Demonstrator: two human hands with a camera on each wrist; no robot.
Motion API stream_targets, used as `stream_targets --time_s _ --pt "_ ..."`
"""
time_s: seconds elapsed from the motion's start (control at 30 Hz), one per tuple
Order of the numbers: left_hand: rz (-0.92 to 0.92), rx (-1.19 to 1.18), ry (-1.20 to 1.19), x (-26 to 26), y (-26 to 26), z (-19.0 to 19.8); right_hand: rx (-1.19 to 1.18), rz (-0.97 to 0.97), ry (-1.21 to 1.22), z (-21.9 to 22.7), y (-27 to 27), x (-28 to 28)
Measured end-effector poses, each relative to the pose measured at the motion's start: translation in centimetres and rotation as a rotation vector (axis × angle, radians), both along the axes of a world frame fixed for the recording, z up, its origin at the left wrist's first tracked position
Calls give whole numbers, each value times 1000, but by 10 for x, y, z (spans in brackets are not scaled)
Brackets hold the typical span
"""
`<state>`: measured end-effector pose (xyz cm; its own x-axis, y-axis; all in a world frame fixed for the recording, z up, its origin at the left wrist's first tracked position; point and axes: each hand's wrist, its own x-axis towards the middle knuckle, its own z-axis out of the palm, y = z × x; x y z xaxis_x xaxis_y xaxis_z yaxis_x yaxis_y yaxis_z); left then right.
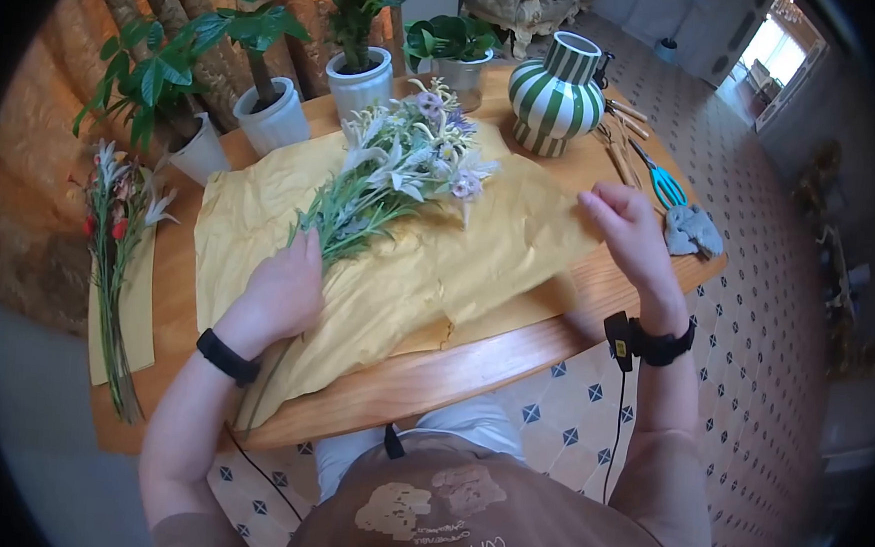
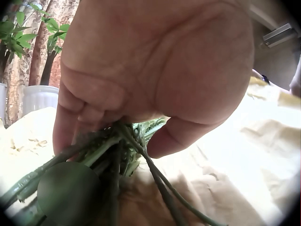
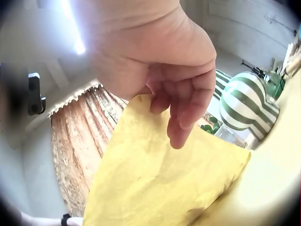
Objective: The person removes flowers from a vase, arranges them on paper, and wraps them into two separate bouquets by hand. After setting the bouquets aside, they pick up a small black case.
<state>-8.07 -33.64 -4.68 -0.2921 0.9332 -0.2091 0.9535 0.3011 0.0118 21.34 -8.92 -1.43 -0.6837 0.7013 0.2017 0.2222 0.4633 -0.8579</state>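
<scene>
A bouquet (image 1: 404, 161) of white and pale purple flowers with green foliage lies on crumpled yellow wrapping paper (image 1: 500, 237). My left hand (image 1: 278, 289) grips its stems (image 2: 117, 155), fingers and thumb curled round them below the leaves. On the other side, my right hand (image 1: 628, 230) pinches a corner of the paper (image 3: 155, 155) between thumb and fingers. That corner is lifted off the wooden table (image 1: 482, 362), and the sheet slopes down from it toward the flowers. The stem ends run back toward the table's front edge under my left wrist.
A green-striped vase (image 1: 556, 100) stands at the back right, with tools, teal-handled scissors (image 1: 668, 185) and a grey cloth (image 1: 693, 232) near the right edge. Potted plants (image 1: 272, 118) line the back. Another flower bunch (image 1: 121, 214) lies at the left on more paper.
</scene>
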Motion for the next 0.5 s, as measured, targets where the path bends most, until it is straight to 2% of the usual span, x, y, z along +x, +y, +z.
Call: stream_targets --time_s 0.03,0.07,0.17,0.2,0.27,0.3,0.43,0.5 --pt "7 2 -18 0 0 2 -122 57 134 0 3 -4" --pt "12 2 -37 0 0 2 -127 49 137 1 5 -10" --pt "-2 3 -37 -1 -1 1 -397 25 202 18 5 -29" --pt "-13 -1 -32 -1 -1 2 -400 15 208 18 7 -34" --pt "-22 41 -57 -2 -2 3 -484 139 313 22 15 -44" --pt "-24 43 -54 -2 -2 2 -466 140 294 24 17 -47" --pt "9 15 -66 -1 -1 5 -564 215 362 10 18 -45" --pt "27 -2 -73 -1 -2 6 -848 189 494 -3 13 -34"
